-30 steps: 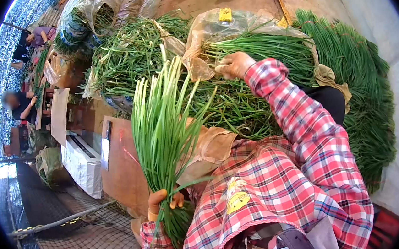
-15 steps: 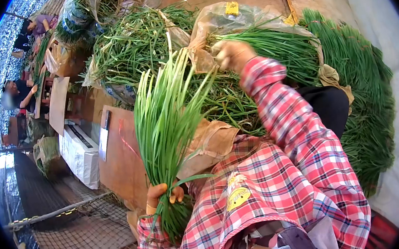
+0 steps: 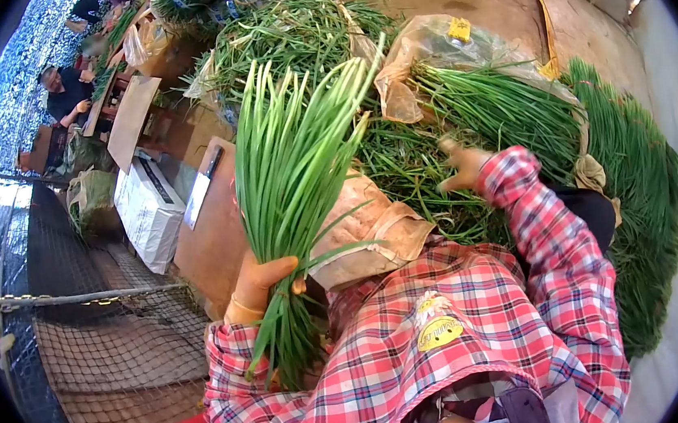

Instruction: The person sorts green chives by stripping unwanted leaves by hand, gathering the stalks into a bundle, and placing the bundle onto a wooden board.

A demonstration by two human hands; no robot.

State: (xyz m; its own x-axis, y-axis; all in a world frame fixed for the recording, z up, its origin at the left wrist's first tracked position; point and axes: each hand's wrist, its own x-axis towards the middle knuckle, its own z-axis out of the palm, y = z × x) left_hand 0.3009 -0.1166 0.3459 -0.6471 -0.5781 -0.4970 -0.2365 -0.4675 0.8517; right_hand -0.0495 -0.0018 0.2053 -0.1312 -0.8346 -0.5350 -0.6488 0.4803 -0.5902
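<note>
My left hand (image 3: pixel 263 286) is wrapped round the leafy lower part of a bunch of green chives (image 3: pixel 290 167). Their pale stem ends fan out upward, away from my body. To the right, my right hand (image 3: pixel 465 165) hovers with fingers spread and nothing in it. Beneath it lies a heap of loose chives (image 3: pixel 407 160). Just beyond is a clear plastic bag (image 3: pixel 401 91) beside more chives (image 3: pixel 500 102) laid in one direction. A brown cloth or sacking (image 3: pixel 368 221) covers my lap.
A broad-bladed knife (image 3: pixel 204 188) lies on a brown board (image 3: pixel 214 232) at left, beside a white box (image 3: pixel 148 218). Bundled chives (image 3: pixel 632 200) line the right side. A yellow packet (image 3: pixel 459 29) rests on the plastic. Another person (image 3: pixel 67 95) sits at far left.
My right hand has come away from the plastic bag's edge, moving down and right, and its fingers have spread. My left hand still holds the bunch, now slightly higher. The view has shifted.
</note>
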